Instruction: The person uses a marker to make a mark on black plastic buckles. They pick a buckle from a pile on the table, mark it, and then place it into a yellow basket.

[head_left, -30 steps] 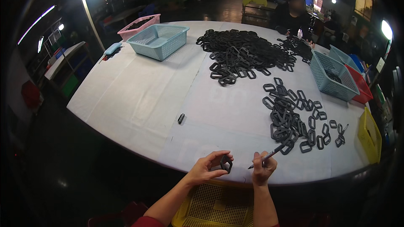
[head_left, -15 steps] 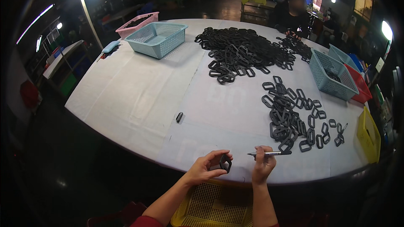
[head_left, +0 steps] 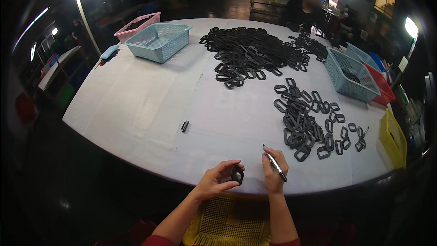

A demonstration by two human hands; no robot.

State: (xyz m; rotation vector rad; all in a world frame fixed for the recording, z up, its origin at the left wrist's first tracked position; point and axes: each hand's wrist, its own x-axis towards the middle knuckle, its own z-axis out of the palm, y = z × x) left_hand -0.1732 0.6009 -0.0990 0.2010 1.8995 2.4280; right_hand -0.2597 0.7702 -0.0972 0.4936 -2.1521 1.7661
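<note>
My left hand (head_left: 215,181) pinches a black rectangular ring (head_left: 237,175) between thumb and fingers, held on edge above the table's front edge. To its right, my right hand (head_left: 274,173) grips a marker pen (head_left: 276,164), silver with black ends; its tip points up and away to the left. A loose cluster of black rings (head_left: 302,125) lies on the white table (head_left: 136,105) beyond my right hand. Farther back spreads a large heap of the same rings (head_left: 252,50). Below my hands, partly under the table edge, is a yellow perforated basket (head_left: 210,223).
Light blue baskets (head_left: 159,45) (head_left: 351,84) and a pink one (head_left: 132,29) stand along the far edges. A red bin (head_left: 381,86) and a yellow basket (head_left: 394,143) are at right. A small black piece (head_left: 185,126) lies mid-table. Another person (head_left: 302,11) sits at the far side.
My right hand has turned the marker from nearly level to a steep slant, tip now up and left. The left hand keeps its ring. The whole view has shifted slightly.
</note>
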